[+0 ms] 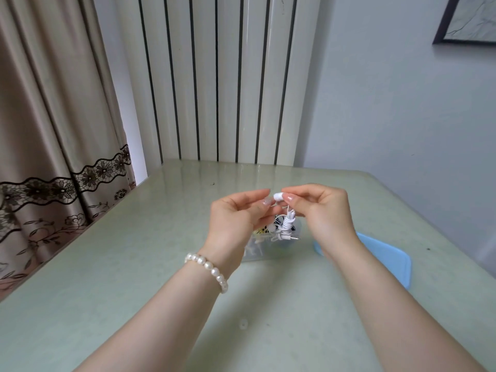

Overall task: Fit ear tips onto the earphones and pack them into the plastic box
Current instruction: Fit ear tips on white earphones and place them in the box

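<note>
My right hand [323, 213] pinches a white earbud [278, 196] between thumb and fingers, held above the table. Its white cable hangs below in a wound bundle [287, 226], the metal plug sticking out to the right. My left hand [236, 213] is just left of the earbud, fingertips close to its tip; whether they hold an ear tip is too small to tell. Beneath the hands stands a clear plastic box [255, 251], mostly hidden by them. A small translucent ear tip [243, 324] lies on the table near me.
A blue lid [386, 257] lies flat on the pale green table [134, 277] to the right of the box. A curtain hangs at the left, and a white ribbed panel stands behind the table's far edge.
</note>
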Demonstrator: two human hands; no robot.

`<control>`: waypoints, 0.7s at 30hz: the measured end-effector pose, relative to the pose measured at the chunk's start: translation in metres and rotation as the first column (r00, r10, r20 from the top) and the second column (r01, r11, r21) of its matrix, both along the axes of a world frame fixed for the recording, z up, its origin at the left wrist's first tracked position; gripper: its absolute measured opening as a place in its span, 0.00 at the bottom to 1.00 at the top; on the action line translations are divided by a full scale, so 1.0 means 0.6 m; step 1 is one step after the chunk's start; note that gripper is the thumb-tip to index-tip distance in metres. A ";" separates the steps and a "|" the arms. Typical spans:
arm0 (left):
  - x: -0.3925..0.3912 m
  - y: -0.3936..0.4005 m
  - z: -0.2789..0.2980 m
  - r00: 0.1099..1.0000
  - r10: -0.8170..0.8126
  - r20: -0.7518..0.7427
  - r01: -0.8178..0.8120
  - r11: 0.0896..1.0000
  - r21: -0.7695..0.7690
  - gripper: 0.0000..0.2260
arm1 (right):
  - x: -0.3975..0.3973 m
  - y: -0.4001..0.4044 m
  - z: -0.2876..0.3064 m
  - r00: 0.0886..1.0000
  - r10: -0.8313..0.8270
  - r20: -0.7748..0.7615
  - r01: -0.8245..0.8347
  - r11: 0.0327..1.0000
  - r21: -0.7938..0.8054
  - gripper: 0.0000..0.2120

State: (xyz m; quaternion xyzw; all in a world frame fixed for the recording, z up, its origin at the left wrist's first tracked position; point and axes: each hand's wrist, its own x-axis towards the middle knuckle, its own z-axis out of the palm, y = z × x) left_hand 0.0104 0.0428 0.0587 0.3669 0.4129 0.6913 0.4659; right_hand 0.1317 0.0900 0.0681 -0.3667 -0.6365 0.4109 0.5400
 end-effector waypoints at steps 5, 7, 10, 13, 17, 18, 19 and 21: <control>-0.010 0.000 0.000 0.987 -0.114 0.111 0.117 0.993 -0.023 0.05 | 0.007 -0.002 0.011 0.965 0.220 -0.142 -0.247 0.944 -0.217 0.06; -0.010 0.002 -0.002 0.974 -0.149 0.167 0.156 0.987 -0.027 0.05 | 0.008 -0.002 0.012 0.958 0.242 -0.156 -0.274 0.932 -0.236 0.06; -0.012 0.006 -0.005 0.962 -0.176 0.207 0.187 0.982 -0.035 0.05 | 0.008 -0.002 0.013 0.957 0.253 -0.140 -0.279 0.935 -0.220 0.06; -0.015 0.010 -0.011 0.946 -0.227 0.233 0.242 0.969 -0.038 0.05 | 0.009 -0.004 0.015 0.947 0.283 -0.150 -0.311 0.925 -0.219 0.05; -0.021 0.011 -0.014 0.933 -0.271 0.238 0.290 0.956 -0.050 0.09 | 0.007 -0.010 0.017 0.934 0.322 -0.155 -0.352 0.905 -0.238 0.05; -0.021 0.011 -0.014 0.935 -0.270 0.231 0.290 0.955 -0.057 0.09 | 0.007 -0.010 0.017 0.937 0.320 -0.140 -0.345 0.909 -0.235 0.05; -0.022 0.011 -0.013 0.937 -0.269 0.224 0.290 0.955 -0.064 0.08 | 0.008 -0.011 0.017 0.940 0.315 -0.128 -0.337 0.912 -0.232 0.05; -0.022 0.011 -0.013 0.936 -0.276 0.217 0.298 0.952 -0.075 0.08 | 0.010 -0.010 0.019 0.941 0.313 -0.127 -0.335 0.911 -0.239 0.05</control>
